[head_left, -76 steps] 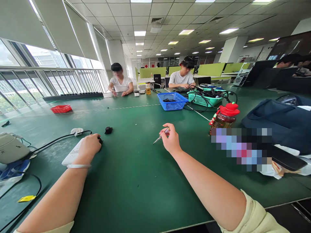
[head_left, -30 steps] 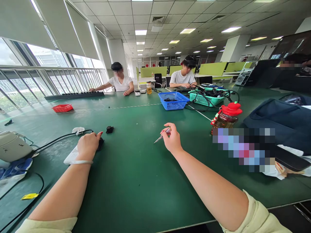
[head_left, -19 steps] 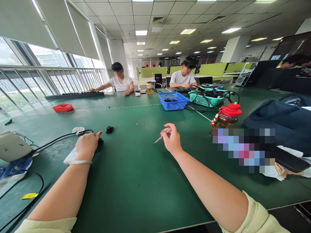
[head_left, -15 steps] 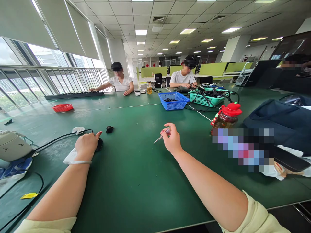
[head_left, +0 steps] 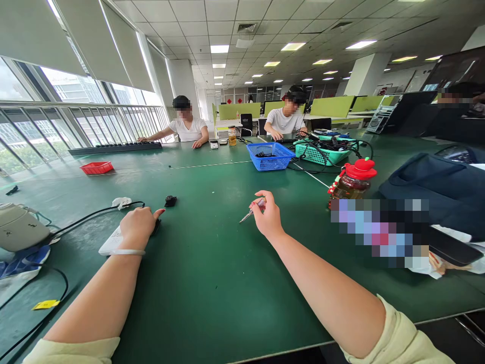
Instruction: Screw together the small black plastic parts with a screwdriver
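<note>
A slim screwdriver (head_left: 258, 205) is held in the right hand (head_left: 266, 213), pinched between the thumb and fingers at its handle. Its metal tip is pointed toward eight o'clock; whether the green table (head_left: 231, 313) is touched by the tip cannot be told. The left hand (head_left: 139, 222) is held back upward, with the thumb stretched out toward two o'clock. Its other fingers are hidden, so whether anything is gripped by them cannot be told. A white case (head_left: 111, 241) is partly covered by the left hand and wrist, and a black object (head_left: 156, 227) is partly seen beneath the thumb side. A pale bracelet (head_left: 129, 252) is worn on the left wrist.

From the left hand, a small black block (head_left: 170, 200) is seen near, at two o'clock, and a crumpled white piece (head_left: 122, 202) at about ten o'clock, beside a black cable (head_left: 89, 217). A red tray (head_left: 97, 168) is placed farther off, between ten and eleven o'clock.

From the right hand, a blue basket (head_left: 270, 161) is set at twelve o'clock, and a green basket (head_left: 322, 155), filled with black cables, between one and two. A red-lidded jar (head_left: 349, 186) is stood between two and three o'clock, and a dark blue bag (head_left: 435, 189) is laid at three. Two people are seated across the table, with dark headgear worn by both.
</note>
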Demonstrator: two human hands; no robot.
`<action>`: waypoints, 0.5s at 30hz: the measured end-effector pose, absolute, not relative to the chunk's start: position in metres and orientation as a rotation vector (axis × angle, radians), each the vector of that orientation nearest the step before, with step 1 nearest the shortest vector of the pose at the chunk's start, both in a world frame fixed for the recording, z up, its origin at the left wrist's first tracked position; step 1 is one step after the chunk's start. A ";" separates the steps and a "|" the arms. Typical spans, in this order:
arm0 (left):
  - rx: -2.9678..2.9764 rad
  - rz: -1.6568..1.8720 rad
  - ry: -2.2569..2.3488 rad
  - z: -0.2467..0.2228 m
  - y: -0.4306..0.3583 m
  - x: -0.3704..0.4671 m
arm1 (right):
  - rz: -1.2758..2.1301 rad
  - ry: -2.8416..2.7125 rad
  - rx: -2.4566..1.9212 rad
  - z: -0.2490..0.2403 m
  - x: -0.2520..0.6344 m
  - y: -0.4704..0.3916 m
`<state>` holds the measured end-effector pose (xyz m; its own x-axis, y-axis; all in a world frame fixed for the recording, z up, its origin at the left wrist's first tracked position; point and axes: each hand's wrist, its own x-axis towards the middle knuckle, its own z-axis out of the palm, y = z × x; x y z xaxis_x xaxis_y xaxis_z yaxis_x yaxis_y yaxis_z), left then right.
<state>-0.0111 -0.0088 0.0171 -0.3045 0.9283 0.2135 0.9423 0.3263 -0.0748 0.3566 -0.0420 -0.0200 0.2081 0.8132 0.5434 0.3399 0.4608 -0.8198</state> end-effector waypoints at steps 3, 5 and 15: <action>-1.699 -0.079 -2.372 0.016 -0.010 -0.009 | 0.441 -1.384 -1.110 -0.021 0.357 -0.041; -1.693 -0.075 -2.367 0.017 -0.012 -0.007 | 0.442 -1.385 -1.109 -0.022 0.357 -0.041; -1.647 0.066 -2.520 0.026 -0.021 -0.006 | 0.448 -1.385 -1.114 -0.020 0.356 -0.042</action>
<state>-0.0062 -0.0208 0.0257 -0.3954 0.9146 0.0849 0.9089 0.4029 -0.1079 0.3565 -0.0418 -0.0200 0.2062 0.8144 0.5425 0.3418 0.4595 -0.8198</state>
